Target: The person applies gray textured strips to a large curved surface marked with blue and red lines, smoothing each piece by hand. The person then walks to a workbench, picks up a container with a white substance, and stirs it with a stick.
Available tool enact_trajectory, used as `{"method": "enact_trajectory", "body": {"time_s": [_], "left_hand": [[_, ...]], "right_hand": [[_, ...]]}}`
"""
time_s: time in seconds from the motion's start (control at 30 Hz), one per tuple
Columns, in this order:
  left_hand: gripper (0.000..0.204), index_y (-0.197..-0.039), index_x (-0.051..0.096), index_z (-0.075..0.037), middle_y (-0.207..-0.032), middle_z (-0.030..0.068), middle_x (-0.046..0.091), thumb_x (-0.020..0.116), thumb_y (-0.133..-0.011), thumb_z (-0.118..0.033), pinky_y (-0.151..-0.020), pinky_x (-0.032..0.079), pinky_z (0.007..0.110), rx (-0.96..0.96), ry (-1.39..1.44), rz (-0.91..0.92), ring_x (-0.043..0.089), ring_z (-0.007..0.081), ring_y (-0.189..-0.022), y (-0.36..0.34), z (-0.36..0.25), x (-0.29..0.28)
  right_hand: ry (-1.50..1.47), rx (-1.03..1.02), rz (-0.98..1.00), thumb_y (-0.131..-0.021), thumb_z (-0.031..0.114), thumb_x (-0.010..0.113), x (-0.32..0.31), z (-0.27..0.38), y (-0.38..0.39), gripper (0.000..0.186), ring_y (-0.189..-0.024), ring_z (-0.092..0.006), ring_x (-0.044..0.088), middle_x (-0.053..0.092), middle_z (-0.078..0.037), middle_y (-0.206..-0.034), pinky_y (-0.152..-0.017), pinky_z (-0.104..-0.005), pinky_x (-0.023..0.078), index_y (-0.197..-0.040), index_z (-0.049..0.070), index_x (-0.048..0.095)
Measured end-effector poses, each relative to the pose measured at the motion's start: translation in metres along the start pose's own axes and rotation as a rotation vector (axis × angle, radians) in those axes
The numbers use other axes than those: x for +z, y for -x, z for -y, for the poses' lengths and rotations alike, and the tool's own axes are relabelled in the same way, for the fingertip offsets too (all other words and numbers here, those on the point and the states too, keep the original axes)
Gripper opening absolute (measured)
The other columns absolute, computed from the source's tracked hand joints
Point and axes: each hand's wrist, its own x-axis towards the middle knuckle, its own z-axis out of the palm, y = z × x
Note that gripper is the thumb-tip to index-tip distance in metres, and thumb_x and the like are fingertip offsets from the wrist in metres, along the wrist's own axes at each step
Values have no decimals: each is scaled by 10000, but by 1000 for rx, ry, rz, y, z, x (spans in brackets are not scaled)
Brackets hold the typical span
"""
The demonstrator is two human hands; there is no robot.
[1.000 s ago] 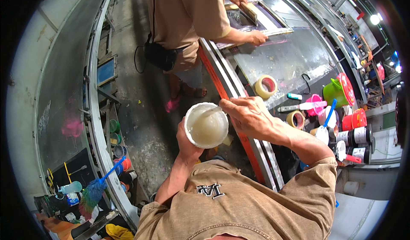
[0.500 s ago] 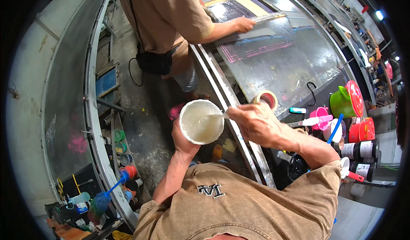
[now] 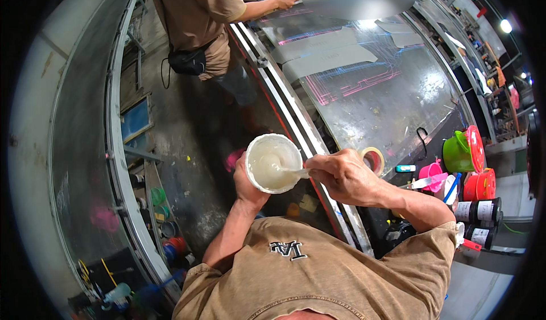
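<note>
Holding the white cup (image 3: pixel 273 163) up in front of the chest, the left hand (image 3: pixel 245 184) gripped it from below while the right hand (image 3: pixel 340 176) pinched a stick (image 3: pixel 289 171) dipped in its pale goo, which might slop out onto the floor (image 3: pixel 193 132) if the cup tipped.

Tub (image 3: pixel 273 163): white plastic, walls smeared with a wet, creamy, faintly glossy paste; cupped in the left hand (image 3: pixel 245 184).
Stirrer (image 3: pixel 296 172): pale, coated in the same paste, material not to be told; gripped by the right hand (image 3: pixel 341 178).
Counter (image 3: pixel 398 104): sheet metal, glossy, scuffed, streaked with pink and blue lines.
Paper sheets (image 3: pixel 324 61): matt, pale grey, laid flat on the counter.
Tape roll (image 3: pixel 372 159): yellowish, smooth.
Bucket (image 3: pixel 458 152): green plastic, shiny, with a red lid.
Floor (image 3: pixel 187 149): rough, stained concrete.
Shirt (image 3: pixel 318 274): tan cloth, matt.
</note>
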Motion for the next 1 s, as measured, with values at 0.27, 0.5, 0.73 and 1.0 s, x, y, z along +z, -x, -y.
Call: {"method": "enact_trajectory", "body": {"time_s": [0.27,0.5,0.73,1.0], "left_hand": [[541,-1334,526,-68,-1289,108,589,262,-994,-395,-1003,476,431,-169,-9,80,583,261,-1184,-68,-73,-9],[552,-1326,524,-33,-1290,106,591,256,-1017,-405,-1035,446,431,-247,89,151,569,248,-1203,-112,-109,-20],[552,-1334,520,-47,-1296,111,589,247,-1015,-405,-1055,428,438,-288,86,97,559,257,-1221,-131,-117,-26],[582,-1353,504,-50,-1325,119,572,253,-1009,-447,-1091,401,455,-143,-237,301,551,271,-1235,-150,-113,-14]], "right_hand": [[448,-50,-297,-681,-28,592,2,-5,-98,277,-697,-353,612,582,-128,-721,-539,-455,480,-948,33,552],[-176,261,-272,-851,-4,610,12,14,-137,90,-554,-368,605,590,-195,-627,-526,-423,462,-939,12,623],[228,77,-188,-787,-72,590,2,-2,-145,179,-560,-351,589,602,-151,-683,-513,-415,455,-935,29,598],[442,-343,-150,-731,7,654,-45,-35,-176,335,-697,-242,618,605,-43,-765,-598,-341,525,-1054,87,616]]}}
